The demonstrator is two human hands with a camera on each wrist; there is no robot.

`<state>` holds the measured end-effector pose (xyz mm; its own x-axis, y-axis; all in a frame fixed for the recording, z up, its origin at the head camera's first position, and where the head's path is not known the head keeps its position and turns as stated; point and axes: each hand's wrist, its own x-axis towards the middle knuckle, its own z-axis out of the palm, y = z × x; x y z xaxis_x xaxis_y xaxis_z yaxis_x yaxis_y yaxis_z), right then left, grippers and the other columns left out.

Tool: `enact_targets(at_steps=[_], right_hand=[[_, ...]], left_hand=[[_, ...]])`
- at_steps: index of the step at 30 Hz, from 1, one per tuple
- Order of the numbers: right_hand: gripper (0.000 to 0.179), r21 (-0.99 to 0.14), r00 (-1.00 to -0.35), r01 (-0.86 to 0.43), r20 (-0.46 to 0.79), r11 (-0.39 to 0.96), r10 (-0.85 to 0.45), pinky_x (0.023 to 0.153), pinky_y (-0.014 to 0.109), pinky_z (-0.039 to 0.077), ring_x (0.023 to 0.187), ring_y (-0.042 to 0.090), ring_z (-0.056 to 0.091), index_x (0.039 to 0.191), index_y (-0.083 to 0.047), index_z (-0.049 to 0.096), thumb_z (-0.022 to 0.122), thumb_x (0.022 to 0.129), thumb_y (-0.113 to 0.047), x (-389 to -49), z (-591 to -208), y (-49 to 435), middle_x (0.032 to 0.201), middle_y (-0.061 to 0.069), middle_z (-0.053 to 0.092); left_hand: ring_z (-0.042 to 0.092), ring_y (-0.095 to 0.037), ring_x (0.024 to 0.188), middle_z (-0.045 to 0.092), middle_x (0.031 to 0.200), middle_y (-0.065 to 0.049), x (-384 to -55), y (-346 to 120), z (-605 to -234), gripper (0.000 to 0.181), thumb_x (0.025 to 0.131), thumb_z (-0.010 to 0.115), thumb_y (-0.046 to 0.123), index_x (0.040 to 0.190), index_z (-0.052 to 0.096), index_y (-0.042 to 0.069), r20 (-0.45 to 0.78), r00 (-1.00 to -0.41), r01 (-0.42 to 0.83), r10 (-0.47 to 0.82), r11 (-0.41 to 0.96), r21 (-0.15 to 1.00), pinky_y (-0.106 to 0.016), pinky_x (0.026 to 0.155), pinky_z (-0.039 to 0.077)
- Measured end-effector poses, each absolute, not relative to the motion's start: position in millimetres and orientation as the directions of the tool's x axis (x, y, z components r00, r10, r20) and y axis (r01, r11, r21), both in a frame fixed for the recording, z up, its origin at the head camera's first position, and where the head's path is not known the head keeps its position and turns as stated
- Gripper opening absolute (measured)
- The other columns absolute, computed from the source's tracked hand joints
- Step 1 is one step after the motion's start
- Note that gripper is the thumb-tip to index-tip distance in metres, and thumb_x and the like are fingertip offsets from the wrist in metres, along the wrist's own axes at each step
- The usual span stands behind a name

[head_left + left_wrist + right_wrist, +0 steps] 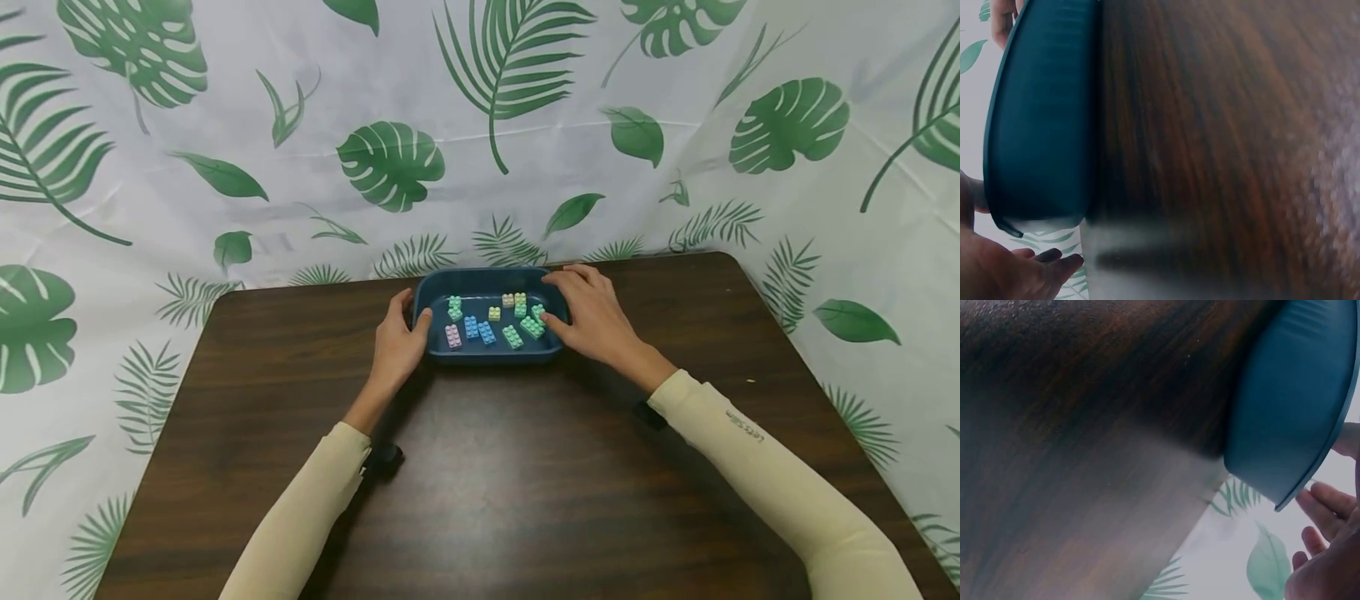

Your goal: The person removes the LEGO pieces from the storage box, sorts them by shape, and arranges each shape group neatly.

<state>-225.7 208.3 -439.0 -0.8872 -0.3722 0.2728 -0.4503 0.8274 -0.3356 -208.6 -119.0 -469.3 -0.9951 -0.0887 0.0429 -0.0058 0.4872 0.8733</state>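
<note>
blue tray (491, 357) at bench (480, 483) far edge | left hand (397, 346) — fingers loosely spread round rim | right hand (596, 317) — fingers half-spread, grip can't tell | building bricks (486, 333) inside: head only; wrists show outer wall (1041, 125)

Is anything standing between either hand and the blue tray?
Nothing visible does: the left hand is at the left end of the blue tray, the right hand at its right end. The toy bricks lie inside the tray, blocking neither.

Dark blue tray (491, 357), pastel bricks (487, 333), brown wood-grain table (487, 467), green-leafed white cloth (465, 183)
</note>
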Motion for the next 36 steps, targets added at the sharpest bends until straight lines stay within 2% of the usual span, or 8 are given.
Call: enact_targets(at_steps=[10,20,27,36], right_hand=[[0.055,-0.305,-0.903,-0.425,0.205,0.852,-0.377,0.106,0.057,0.029,0.143,0.034,0.037,0.144,-0.014,0.062,0.081,0.095,-0.028,-237,-436,200,0.144,0.011,0.067],[0.049,-0.235,-0.904,-0.425,0.071,0.874,-0.421,0.115,0.059,0.027,0.149,0.034,0.034,0.143,-0.013,0.064,0.078,0.097,-0.026,-247,-436,186,0.145,0.011,0.067],[0.046,-0.182,-0.91,-0.408,-0.002,0.895,-0.415,0.114,0.059,0.025,0.149,0.034,0.033,0.14,-0.015,0.067,0.078,0.097,-0.025,-255,-437,183,0.138,0.007,0.071],[0.045,-0.093,-0.92,-0.376,-0.083,0.922,-0.384,0.113,0.057,0.028,0.149,0.031,0.031,0.14,-0.02,0.068,0.078,0.096,-0.024,-257,-435,180,0.138,0.003,0.07]], left_hand=[[0.056,-0.036,0.141,0.056,0.155,-0.021,-216,-113,-475,0.054,0.11,0.05,0.024,0.16,0.039,0.007,0.046,-0.995,-0.005,-0.089,0.502,0.865,-0.054,0.119,0.042],[0.051,-0.035,0.146,0.054,0.157,-0.021,-215,-108,-477,0.051,0.113,0.041,0.019,0.161,0.037,0.005,0.02,-0.997,-0.024,-0.081,0.506,0.862,-0.055,0.123,0.039],[0.054,-0.036,0.143,0.057,0.153,-0.023,-214,-108,-475,0.049,0.113,0.039,0.017,0.161,0.037,0.004,0.016,-0.997,-0.024,-0.075,0.504,0.863,-0.055,0.121,0.041],[0.057,-0.038,0.14,0.059,0.15,-0.024,-214,-107,-474,0.048,0.112,0.039,0.017,0.159,0.04,0.005,0.025,-0.997,-0.02,-0.079,0.516,0.857,-0.056,0.119,0.042]])
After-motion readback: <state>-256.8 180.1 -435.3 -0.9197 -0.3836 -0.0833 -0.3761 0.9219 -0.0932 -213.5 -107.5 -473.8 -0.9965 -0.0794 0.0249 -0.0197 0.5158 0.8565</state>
